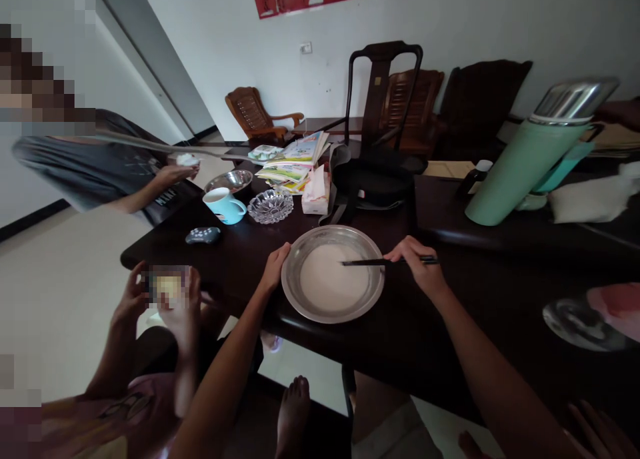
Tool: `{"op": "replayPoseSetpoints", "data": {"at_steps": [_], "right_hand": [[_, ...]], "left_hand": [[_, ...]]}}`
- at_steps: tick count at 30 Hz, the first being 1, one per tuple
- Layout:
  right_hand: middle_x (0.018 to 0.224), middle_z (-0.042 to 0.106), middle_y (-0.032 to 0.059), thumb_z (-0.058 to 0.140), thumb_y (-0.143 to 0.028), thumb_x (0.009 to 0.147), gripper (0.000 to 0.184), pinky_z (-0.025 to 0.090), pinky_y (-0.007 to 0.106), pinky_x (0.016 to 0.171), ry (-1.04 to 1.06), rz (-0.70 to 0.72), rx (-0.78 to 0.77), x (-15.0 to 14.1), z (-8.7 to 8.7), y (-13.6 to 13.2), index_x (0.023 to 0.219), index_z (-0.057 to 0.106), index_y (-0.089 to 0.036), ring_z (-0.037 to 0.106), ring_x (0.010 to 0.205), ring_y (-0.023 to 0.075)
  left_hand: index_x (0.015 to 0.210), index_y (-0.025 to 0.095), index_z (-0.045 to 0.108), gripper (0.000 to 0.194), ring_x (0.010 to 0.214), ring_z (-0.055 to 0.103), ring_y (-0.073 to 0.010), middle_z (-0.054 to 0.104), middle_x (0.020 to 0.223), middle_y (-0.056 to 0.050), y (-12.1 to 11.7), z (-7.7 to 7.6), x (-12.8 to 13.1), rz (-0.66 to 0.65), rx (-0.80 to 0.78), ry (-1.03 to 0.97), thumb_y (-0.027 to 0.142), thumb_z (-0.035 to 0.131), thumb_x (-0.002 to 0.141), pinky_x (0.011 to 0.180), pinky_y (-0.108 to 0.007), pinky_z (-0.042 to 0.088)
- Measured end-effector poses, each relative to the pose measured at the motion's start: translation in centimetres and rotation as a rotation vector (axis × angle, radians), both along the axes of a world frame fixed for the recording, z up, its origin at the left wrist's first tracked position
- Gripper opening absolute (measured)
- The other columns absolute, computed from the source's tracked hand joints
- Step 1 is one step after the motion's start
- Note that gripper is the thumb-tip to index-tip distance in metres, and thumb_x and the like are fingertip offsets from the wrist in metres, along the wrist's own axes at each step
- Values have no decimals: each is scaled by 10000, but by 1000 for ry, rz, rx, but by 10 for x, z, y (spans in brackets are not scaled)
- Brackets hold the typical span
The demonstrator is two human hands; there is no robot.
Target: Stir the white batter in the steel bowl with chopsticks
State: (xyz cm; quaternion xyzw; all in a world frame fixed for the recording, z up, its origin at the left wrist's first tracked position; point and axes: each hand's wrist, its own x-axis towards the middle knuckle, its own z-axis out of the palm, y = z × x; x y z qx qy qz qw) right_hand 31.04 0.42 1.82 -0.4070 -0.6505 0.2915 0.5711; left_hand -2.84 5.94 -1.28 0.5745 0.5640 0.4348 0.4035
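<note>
A wide metal bowl (371,300) stands near the front edge of the dark table, holding a smooth, milky white liquid (333,279). My left hand (275,267) grips the bowl's left rim, its thumb along the edge and the other fingers mostly hidden. From the right, my right hand (419,267) is closed around black chopsticks (364,262). They lie nearly level across the right rim, with their tips at the liquid near the bowl's middle. Whether the tips are dipped in is hard to see.
Behind the bowl are a tissue box (316,199), glass dish (271,206), blue mug (225,206), game controller (203,235) and black bag (373,182). A green thermos (530,162) leans in view at right. One person sits at left with a phone; another stands beyond the table.
</note>
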Motion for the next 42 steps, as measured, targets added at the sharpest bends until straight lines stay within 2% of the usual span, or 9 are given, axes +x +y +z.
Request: {"op": "replayPoseSetpoints", "data": {"at_steps": [3, 7, 14, 21, 28, 31, 35, 38, 42], "right_hand": [[595, 699, 23, 496, -512, 968, 522, 476, 353, 653, 129, 85, -79, 3, 0, 0, 548, 637, -236, 616, 588, 183], [772, 775, 41, 545, -528, 940, 424, 491, 373, 771, -80, 206, -131, -11, -2, -1, 682, 723, -243, 651, 778, 215], [646, 722, 38, 532, -563, 934, 496, 474, 374, 739, 44, -41, -64, 3, 1, 1, 582, 663, -238, 626, 685, 205], [838, 789, 43, 556, -484, 947, 361, 502, 383, 763, -158, 220, -79, -13, -2, -3, 738, 737, -254, 636, 803, 217], [638, 715, 40, 538, -512, 948, 474, 495, 368, 694, 70, -21, -38, 2, 2, -1, 582, 665, -238, 635, 661, 201], [559, 672, 37, 498, -537, 957, 544, 486, 355, 629, 142, 97, -88, 2, 1, -1, 528, 632, -230, 621, 581, 192], [769, 772, 44, 558, -483, 947, 384, 507, 366, 743, -112, 233, -72, -13, -3, -3, 703, 737, -246, 648, 763, 208], [854, 793, 39, 611, -454, 922, 276, 500, 375, 752, -189, 135, 10, -14, -2, -2, 782, 760, -270, 624, 790, 212], [657, 726, 43, 537, -502, 950, 463, 488, 371, 699, 19, -47, 1, 1, 2, 0, 591, 672, -243, 618, 670, 201]], "left_hand": [[795, 133, 718, 672, 818, 612, -231, 704, 750, -57, 0, 1, 1, 1, -8, 20, 773, 514, 755, 777, -313, 487], [796, 132, 717, 684, 816, 605, -226, 702, 770, -61, 0, 0, 0, 22, 3, 44, 780, 505, 751, 778, -310, 482], [863, 129, 728, 704, 877, 617, -254, 722, 824, -76, -1, 1, 0, -3, -10, 36, 782, 488, 756, 821, -325, 476], [835, 141, 719, 680, 863, 615, -242, 712, 806, -67, -1, 1, 0, 10, -18, 29, 777, 496, 745, 815, -319, 467], [832, 141, 727, 676, 851, 618, -235, 720, 821, -68, 0, -1, -1, 2, -7, 12, 778, 515, 748, 827, -326, 477], [844, 135, 729, 694, 860, 617, -236, 722, 825, -69, 1, -2, -1, 12, -13, 23, 786, 512, 741, 830, -325, 479], [848, 124, 725, 713, 861, 619, -243, 718, 810, -76, 1, -1, 0, 11, -18, 29, 793, 502, 739, 816, -325, 477], [847, 132, 722, 700, 846, 621, -240, 721, 815, -73, 1, -1, 1, 6, -19, 3, 791, 516, 734, 807, -326, 478], [841, 136, 723, 682, 866, 627, -244, 724, 817, -71, 1, -1, 1, 17, -14, 8, 779, 524, 735, 819, -323, 477]]}}
